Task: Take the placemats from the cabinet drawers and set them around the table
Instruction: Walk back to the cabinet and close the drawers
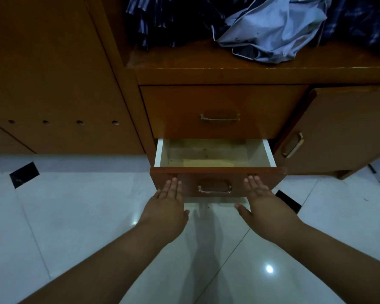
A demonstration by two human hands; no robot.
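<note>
Lower drawer [215, 160], pulled out, seemingly no placemats inside; left hand [169, 200] and right hand [261, 199], fingers straight, flat against its front either side of the handle [214, 189], equally near; upper drawer [219, 102] closed above.

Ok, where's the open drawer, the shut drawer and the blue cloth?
open drawer [215, 174]: head view, front panel above its handle.
shut drawer [224, 99]: head view, front panel above its handle.
blue cloth [276, 29]: head view, middle of the crumple.
</note>
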